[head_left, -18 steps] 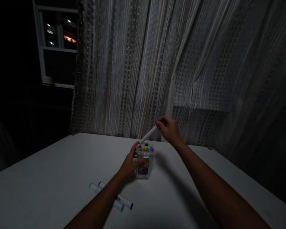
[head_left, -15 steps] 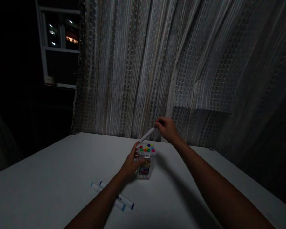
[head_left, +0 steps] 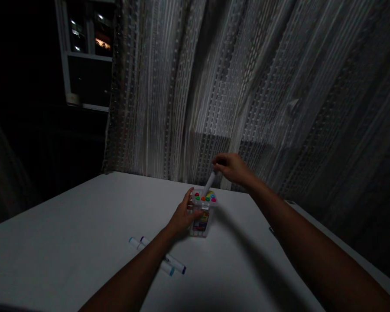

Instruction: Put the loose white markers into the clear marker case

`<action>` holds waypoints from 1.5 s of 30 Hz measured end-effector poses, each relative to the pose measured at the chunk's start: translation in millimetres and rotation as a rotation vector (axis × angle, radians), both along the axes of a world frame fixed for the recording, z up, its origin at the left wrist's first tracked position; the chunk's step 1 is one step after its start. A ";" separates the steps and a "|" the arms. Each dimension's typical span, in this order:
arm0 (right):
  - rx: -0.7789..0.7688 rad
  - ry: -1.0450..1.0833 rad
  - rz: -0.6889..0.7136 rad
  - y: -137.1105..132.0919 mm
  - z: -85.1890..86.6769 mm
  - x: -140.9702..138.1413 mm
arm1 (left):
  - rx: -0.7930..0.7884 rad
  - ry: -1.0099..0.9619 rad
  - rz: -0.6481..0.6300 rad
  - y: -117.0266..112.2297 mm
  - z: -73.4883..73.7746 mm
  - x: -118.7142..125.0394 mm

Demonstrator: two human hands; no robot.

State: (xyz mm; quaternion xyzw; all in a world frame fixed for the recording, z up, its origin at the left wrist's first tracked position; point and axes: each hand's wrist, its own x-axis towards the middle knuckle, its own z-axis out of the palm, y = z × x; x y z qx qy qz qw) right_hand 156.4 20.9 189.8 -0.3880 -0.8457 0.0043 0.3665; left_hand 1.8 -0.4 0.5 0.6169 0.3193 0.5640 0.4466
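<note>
On the tabletop before me stands the case, my left grip against its side. Above it, my right grip holds a marker. Other markers lie on the tabletop, nearer me and left of the case. Behind the tabletop hangs a curtain, with a window to its left.

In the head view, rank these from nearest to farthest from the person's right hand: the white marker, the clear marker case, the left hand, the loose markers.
From the right hand:
1. white marker: held in it, lower end at the case top.
2. clear marker case: below and left, coloured caps up.
3. left hand: against the case's left side.
4. loose markers: farthest, on the table, under the left forearm.
</note>
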 end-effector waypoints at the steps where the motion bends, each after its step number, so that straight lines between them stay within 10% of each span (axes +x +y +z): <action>1: -0.003 0.009 -0.002 -1.1 -2.4 -2.8 | 0.000 -0.003 -0.005 -0.2 0.2 0.2; 10: -0.070 -0.095 -0.008 -4.3 -33.9 -20.3 | 0.019 0.005 -0.012 1.9 -1.3 -0.4; 23: -0.035 0.056 -0.033 -5.5 -35.7 -17.3 | 0.040 -0.002 -0.023 2.5 -1.1 0.0; 36: -0.162 -0.424 -0.187 -14.7 -66.3 -24.1 | 0.052 0.017 -0.013 6.3 -4.3 0.6; 45: -0.196 0.114 -0.027 -0.1 -76.4 -2.4 | 0.047 0.020 -0.005 6.8 -4.7 0.3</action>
